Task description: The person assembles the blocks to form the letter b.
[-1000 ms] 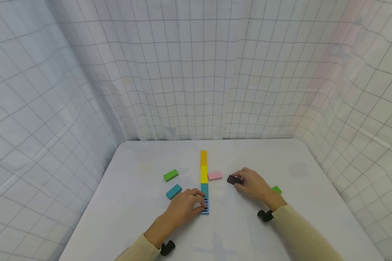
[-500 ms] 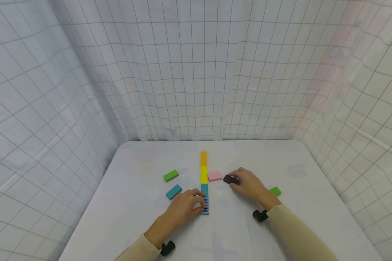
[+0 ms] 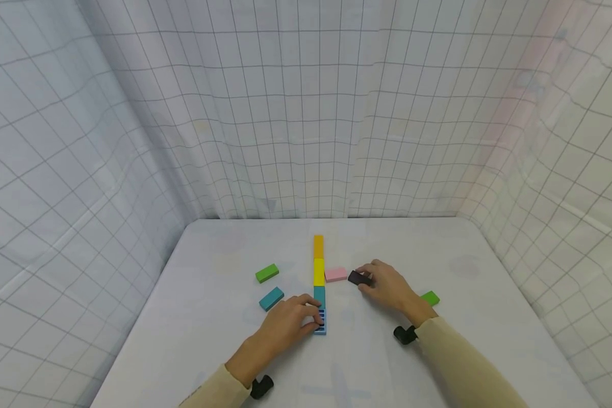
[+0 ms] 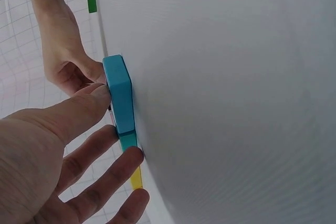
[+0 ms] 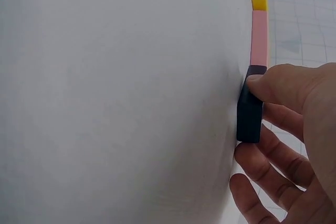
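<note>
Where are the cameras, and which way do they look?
Head: worn on the head, facing forward and down at the white table; left hand, right hand and sleeves show.
Left wrist: worn there, facing the light blue block; left hand shows close, right hand and its sleeve beyond.
Right wrist: worn there, facing the black block; only the right hand shows.
The head and right wrist views both show the pink block.

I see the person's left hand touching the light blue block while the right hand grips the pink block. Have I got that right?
Not quite: the right hand grips the black block, not the pink block, as the head view shows. The left hand does touch the light blue block.
</note>
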Demonstrator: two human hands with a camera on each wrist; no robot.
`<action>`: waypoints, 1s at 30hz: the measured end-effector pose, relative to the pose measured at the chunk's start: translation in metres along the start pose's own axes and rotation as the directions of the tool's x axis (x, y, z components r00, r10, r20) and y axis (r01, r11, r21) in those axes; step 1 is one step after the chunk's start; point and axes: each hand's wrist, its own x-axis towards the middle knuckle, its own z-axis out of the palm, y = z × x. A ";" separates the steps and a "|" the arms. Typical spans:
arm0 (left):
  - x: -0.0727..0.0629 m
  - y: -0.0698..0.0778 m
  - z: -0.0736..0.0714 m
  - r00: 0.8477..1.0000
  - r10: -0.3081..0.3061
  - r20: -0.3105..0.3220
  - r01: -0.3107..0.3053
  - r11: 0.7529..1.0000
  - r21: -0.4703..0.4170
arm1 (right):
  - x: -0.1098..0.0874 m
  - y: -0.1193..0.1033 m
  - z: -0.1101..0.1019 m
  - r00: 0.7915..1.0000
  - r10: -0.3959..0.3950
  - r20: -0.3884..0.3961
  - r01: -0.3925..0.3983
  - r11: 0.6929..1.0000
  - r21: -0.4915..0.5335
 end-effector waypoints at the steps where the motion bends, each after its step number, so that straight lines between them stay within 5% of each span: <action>1: 0.000 0.000 0.000 1.000 0.002 -0.002 -0.002 1.000 0.000 | 0.000 0.000 0.000 1.000 -0.002 -0.002 0.002 1.000 -0.003; 30: 0.000 0.002 -0.002 0.999 -0.032 0.032 0.032 0.999 -0.015 | 0.004 0.001 0.002 1.000 0.020 0.020 -0.020 1.000 -0.015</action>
